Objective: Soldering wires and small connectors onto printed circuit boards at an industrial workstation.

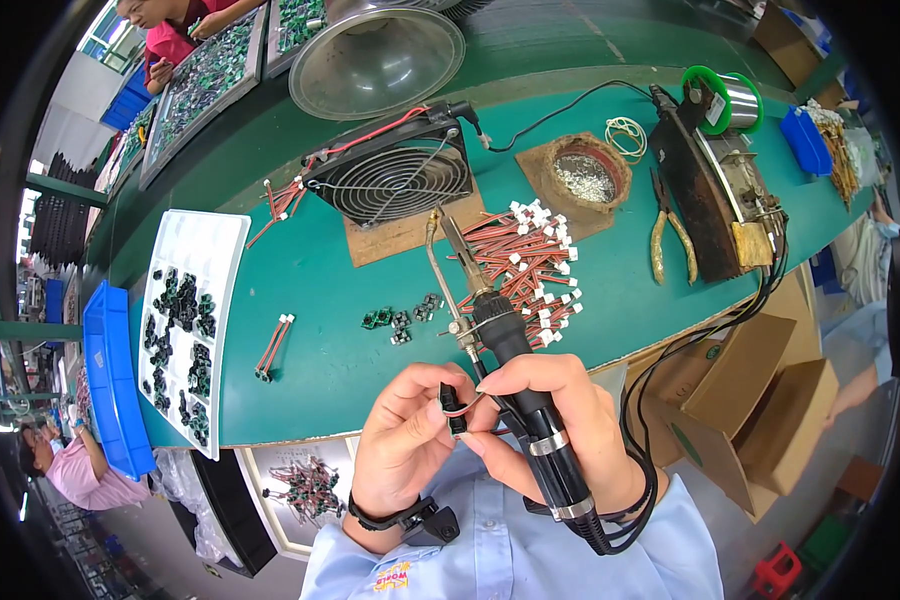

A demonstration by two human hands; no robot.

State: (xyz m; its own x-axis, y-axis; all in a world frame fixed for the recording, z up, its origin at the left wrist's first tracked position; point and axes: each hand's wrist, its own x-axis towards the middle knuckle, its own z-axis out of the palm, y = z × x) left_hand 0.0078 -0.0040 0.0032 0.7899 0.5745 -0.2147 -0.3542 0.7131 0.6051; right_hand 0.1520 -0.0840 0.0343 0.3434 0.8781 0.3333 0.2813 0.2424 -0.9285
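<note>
Close to my chest, my left hand (400, 445) pinches a small black component (450, 408) between thumb and fingers. My right hand (585, 425) wraps around a black soldering iron (500, 325) with a thin metal feed tube along its side; its tip points away, toward the fan. The right thumb and forefinger also meet at a thin reddish wire (467, 408) running to the black component. Beyond the hands lie several small dark circuit pieces (400, 318) and a pile of red-and-black wire leads (525, 265) with white connectors.
A fan (395, 180) stands behind the iron's tip. Right of it sit a solder dish (588, 180), pliers (674, 235), and a feeder box (705, 190) with cables. At left are a white tray (225, 260) and a blue bin (115, 375). Other people work farther off.
</note>
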